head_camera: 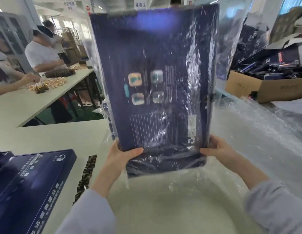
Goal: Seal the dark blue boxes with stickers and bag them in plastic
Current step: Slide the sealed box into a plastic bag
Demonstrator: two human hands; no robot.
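Note:
A large dark blue box [155, 78] stands upright in the air, wrapped in a clear plastic bag [231, 39] whose loose film sticks out at the upper right. My left hand [120, 156] grips the box's lower left corner through the plastic. My right hand [218, 149] grips its lower right corner. The printed back of the box faces me. A second dark blue box [33, 183] lies flat on the table at the lower left. A strip of dark stickers [86, 173] lies beside it.
A heap of clear plastic bags [258, 132] covers the white table [62, 135] at the right. A cardboard carton [265, 88] with dark blue packages stands at the far right. People work at another table [28, 100] on the left with small gold-capped bottles.

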